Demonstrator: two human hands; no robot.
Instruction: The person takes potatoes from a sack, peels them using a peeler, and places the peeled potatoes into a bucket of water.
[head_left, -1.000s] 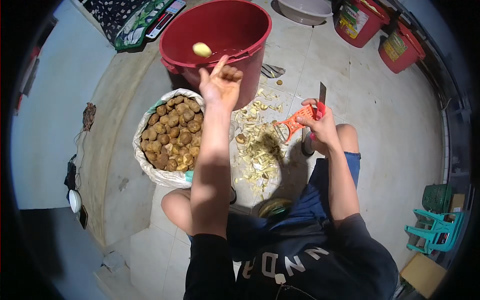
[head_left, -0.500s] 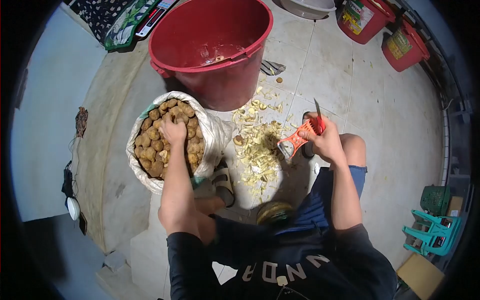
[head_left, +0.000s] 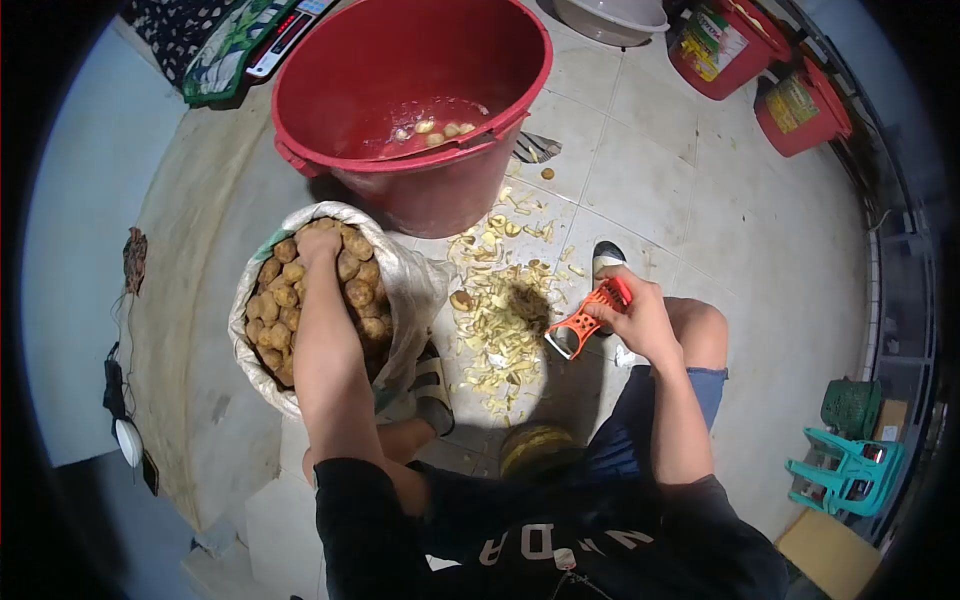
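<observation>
A white woven sack (head_left: 420, 300) full of unpeeled potatoes (head_left: 283, 295) stands open at my left. My left hand (head_left: 320, 243) reaches down among the potatoes near the sack's far rim, its fingertips hidden. In my right hand (head_left: 648, 322) is an orange peeler (head_left: 590, 315) with a wide metal-edged head pointing down and left. A red knife handle (head_left: 622, 291) shows in the same grip, its blade not visible now. Pale peelings (head_left: 500, 335) lie heaped on the floor between the sack and my right hand.
Beyond the sack stands a large red tub (head_left: 430, 190) holding water and several peeled potatoes (head_left: 435, 138). A grey basin (head_left: 612, 22) and two red buckets (head_left: 722, 55) are at the far right. A teal stool (head_left: 850, 470) lies at the right, and a digital scale (head_left: 285, 40) sits at the far left.
My left hand has shifted toward the sack's far rim and sunk deeper among the potatoes. My right hand has turned the peeler slightly; the knife blade that pointed up no longer shows.
</observation>
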